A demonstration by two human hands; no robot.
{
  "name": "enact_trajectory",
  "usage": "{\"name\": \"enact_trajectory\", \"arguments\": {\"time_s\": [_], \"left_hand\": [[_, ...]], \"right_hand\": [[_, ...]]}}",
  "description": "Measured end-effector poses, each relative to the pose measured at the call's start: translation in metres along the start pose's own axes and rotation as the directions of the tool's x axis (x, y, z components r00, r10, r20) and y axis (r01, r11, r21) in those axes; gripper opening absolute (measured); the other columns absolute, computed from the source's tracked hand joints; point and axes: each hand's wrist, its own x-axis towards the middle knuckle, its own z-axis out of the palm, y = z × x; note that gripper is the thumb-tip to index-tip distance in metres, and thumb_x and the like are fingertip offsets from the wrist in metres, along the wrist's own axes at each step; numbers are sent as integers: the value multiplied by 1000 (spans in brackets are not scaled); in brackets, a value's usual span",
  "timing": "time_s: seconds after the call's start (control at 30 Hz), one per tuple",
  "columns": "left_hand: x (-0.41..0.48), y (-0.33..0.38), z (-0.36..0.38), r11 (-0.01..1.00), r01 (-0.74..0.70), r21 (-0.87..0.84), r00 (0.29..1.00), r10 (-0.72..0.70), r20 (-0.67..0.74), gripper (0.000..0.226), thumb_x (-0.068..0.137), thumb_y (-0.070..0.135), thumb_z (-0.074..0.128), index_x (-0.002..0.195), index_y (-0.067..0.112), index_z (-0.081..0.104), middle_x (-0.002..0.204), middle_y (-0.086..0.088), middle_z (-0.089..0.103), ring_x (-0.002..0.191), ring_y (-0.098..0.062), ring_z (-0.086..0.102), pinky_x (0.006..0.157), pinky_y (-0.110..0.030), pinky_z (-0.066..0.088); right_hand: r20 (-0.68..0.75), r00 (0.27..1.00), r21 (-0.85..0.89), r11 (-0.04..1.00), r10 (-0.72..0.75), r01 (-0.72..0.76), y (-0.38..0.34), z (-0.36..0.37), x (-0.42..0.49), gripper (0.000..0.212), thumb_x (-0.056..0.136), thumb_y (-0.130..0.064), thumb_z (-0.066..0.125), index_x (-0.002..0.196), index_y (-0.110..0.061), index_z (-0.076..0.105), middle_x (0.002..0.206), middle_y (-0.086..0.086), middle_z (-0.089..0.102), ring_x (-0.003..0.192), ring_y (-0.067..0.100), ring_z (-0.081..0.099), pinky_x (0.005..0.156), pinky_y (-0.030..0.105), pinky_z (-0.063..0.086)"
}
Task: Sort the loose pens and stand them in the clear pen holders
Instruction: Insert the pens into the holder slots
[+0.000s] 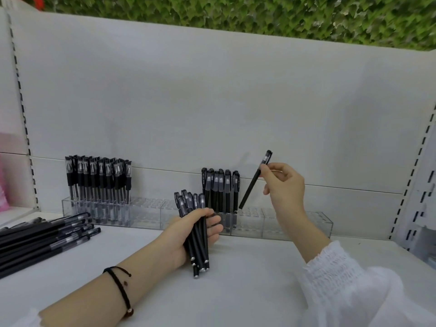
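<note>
My left hand (188,234) grips a bundle of several black pens (197,232), caps up, just above the white shelf. My right hand (282,185) pinches a single black pen (253,181) near its cap; the pen tilts, its lower tip just over the holes of the right clear pen holder (295,224). Several matte black pens (220,192) stand in that holder's left part. The left clear pen holder (146,213) has several clear-barrelled black pens (99,182) standing at its left end.
A pile of loose black pens (42,239) lies on the white shelf (247,279) at the left. A white back panel rises behind the holders, with slotted uprights at both sides. A pink item sits at the far left edge.
</note>
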Motion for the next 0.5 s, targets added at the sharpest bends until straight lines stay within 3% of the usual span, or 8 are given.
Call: {"name": "enact_trajectory", "arguments": {"time_s": [0.23,0.4,0.5], "left_hand": [[0,-1,1,1000,2,-7,1000,-2,23,17,91,-1,53,105,-3,63,86,-17,75,62,-22,72,57,-30,60],[0,-2,1,999,1,-40,999,0,48,15,88,-6,60,102,-3,65,96,-19,74,70,-22,74,66,-32,60],[-1,0,0,1000,24,-8,997,-24,78,12,87,-1,63,95,-4,71,97,-19,74,74,-17,74,68,-26,60]], "right_hand": [[96,990,-123,986,-103,115,5,6,-4,10,88,-18,69,81,-20,64,75,7,68,42,4,46,45,13,42],[260,955,-292,932,-139,215,17,12,-10,11,87,-26,71,78,-28,65,73,-8,67,60,4,56,61,32,51],[296,948,-348,911,-118,222,22,13,-13,11,86,-28,71,76,-27,66,72,-10,66,63,3,56,67,38,55]]}}
